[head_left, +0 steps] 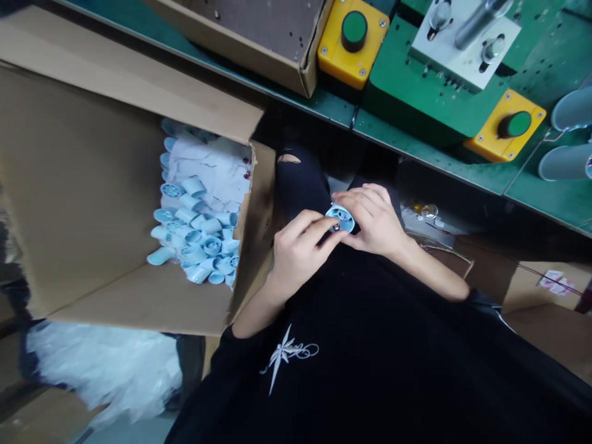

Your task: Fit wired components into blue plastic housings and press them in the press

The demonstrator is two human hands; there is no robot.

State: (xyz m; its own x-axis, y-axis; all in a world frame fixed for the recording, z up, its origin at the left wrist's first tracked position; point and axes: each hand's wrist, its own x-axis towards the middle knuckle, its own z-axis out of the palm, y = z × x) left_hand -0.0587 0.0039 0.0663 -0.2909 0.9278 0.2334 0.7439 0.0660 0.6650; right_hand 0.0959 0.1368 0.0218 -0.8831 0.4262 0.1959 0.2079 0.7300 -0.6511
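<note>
A light-blue plastic housing (345,214), short and round, is held over my lap with its open end facing up toward me. My right hand (372,221) wraps around its far and right sides. The thumb and fingertips of my left hand (300,243) pinch together at the near-left rim. Just by those fingertips, a small dark-reddish piece (336,227) shows inside the opening; too little of it is visible to name it. To my left, a cardboard box (83,197) holds many similar light-blue housings (197,237) and white paper (203,166).
A green workbench (425,163) runs across the top, bearing two yellow button boxes (330,58) with green buttons and a metal fixture (462,43). Blue cups (564,163) stand at its right. Clear plastic bags (106,367) lie lower left; cardboard boxes (531,290) sit at right.
</note>
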